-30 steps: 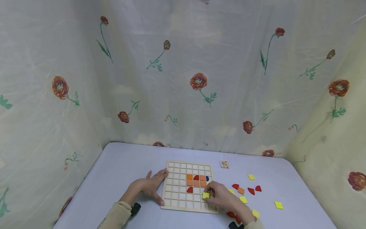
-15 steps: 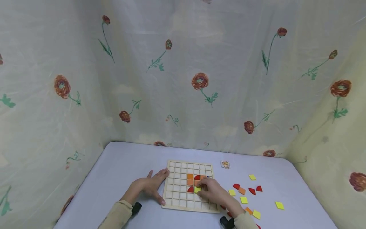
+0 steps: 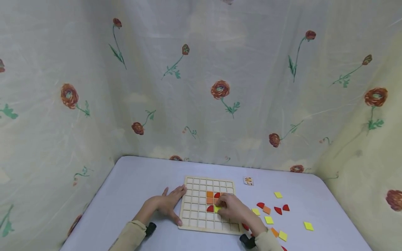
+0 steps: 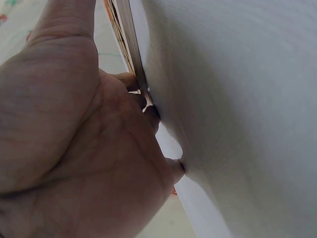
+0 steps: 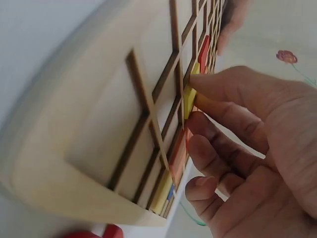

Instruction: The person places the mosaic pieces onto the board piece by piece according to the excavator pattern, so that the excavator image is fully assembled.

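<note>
A wooden grid board [image 3: 193,216] lies flat on the table. My left hand [image 3: 163,205] is spread at its left side, fingertips at the upper edge and thumb at the lower left corner. With thumb and fingers, my right hand [image 3: 235,208] pinches a yellow square tile [image 5: 189,101] at a cell right beside a red quarter-circle piece [image 3: 210,208]. Farther up the grid sit an orange tile [image 3: 209,194] and another red quarter-circle [image 3: 217,195]. My right hand hides part of the pieces there; in the right wrist view, a second yellow tile [image 5: 161,193] lies near the board's edge.
Right of the board lie loose yellow tiles [image 3: 309,226], red quarter-circles [image 3: 285,207] and orange tiles [image 3: 266,210], some close to my right forearm. A small picture card [image 3: 248,181] lies beyond the board's far right corner. A flowered curtain [image 3: 201,104] surrounds the table.
My right hand has carried the yellow tile leftward and slightly farther up the board, to the cell beside the red quarter-circle. My left hand has stayed at the board's left side.
</note>
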{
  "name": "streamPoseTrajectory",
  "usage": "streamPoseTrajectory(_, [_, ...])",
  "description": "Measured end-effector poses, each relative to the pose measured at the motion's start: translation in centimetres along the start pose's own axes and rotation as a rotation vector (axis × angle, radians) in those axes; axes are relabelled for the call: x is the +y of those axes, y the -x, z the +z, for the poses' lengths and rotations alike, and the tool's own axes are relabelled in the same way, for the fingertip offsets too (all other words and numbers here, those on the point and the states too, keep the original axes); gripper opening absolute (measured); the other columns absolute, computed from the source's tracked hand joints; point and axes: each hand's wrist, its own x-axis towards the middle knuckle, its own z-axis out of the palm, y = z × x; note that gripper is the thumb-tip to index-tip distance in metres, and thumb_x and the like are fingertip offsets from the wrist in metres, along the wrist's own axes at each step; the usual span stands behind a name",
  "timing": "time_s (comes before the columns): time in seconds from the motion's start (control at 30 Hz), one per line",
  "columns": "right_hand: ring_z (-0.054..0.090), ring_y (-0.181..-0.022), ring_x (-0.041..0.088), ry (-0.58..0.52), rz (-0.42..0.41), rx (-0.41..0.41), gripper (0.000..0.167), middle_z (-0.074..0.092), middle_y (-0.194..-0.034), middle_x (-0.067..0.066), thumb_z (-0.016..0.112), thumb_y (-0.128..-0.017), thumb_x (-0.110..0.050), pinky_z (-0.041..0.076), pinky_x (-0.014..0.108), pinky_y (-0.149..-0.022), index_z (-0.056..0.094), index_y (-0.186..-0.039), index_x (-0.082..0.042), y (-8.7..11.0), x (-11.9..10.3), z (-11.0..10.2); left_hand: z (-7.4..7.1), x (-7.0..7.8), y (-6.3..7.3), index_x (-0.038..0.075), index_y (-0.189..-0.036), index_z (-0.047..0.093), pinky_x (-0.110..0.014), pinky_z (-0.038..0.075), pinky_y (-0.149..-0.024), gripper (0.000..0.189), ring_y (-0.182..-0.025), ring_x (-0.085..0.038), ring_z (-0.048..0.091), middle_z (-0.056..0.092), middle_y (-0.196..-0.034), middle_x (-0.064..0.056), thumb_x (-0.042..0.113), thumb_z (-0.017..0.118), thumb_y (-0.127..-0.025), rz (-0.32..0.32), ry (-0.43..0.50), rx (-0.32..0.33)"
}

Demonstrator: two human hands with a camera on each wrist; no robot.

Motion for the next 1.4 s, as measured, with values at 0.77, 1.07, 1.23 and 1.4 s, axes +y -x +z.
streamPoseTrajectory(0.77, [0.05,-0.092,0.017,-0.14,0.239,0.061,0.029,0.061,-0.1,-0.003,0.075,-0.081,-0.013,0.048,0.029,-0.077,0.063,-0.107,-0.015,5.0,4.0,-3.6,0.0,-0.5,-0.2,0.009,-0.155,0.011,-0.062,0.001,-0.117,0.125,-0.151,-0.026,0.003,0.004,-0.164,-0.009,0.06,0.08,-0.064,0.018,0.014,0.004])
streamPoseTrajectory(1.07, [0.048,-0.094,0.018,-0.096,0.379,0.055,0.036,0.054,-0.103,0.0,0.071,-0.076,-0.002,0.049,0.036,-0.086,0.062,-0.108,-0.013,7.0,7.7,-4.4,0.1,-0.6,-0.1,0.009,-0.155,0.012,-0.063,0.001,-0.117,0.125,-0.151,-0.027,0.003,0.003,-0.164,-0.009,0.06,0.081,-0.064,0.016,0.02,0.012])
streamPoseTrajectory(1.23, [0.047,-0.09,0.018,-0.13,0.416,0.094,0.031,0.051,-0.099,0.003,0.069,-0.079,0.0,0.045,0.03,-0.077,0.065,-0.107,-0.013,7.0,8.8,-4.3,0.2,-0.5,-0.2,0.009,-0.155,0.012,-0.063,0.001,-0.117,0.125,-0.151,-0.026,0.003,0.003,-0.164,-0.009,0.059,0.081,-0.064,0.015,0.028,0.007])
streamPoseTrajectory(1.4, [0.049,-0.085,0.018,-0.149,0.443,0.122,0.026,0.054,-0.096,0.004,0.071,-0.082,-0.004,0.046,0.027,-0.073,0.066,-0.107,-0.009,7.2,9.2,-4.4,0.1,-0.4,-0.2,0.008,-0.155,0.013,-0.064,0.001,-0.117,0.124,-0.151,-0.027,0.003,0.004,-0.164,-0.01,0.06,0.081,-0.065,0.021,0.025,0.001])
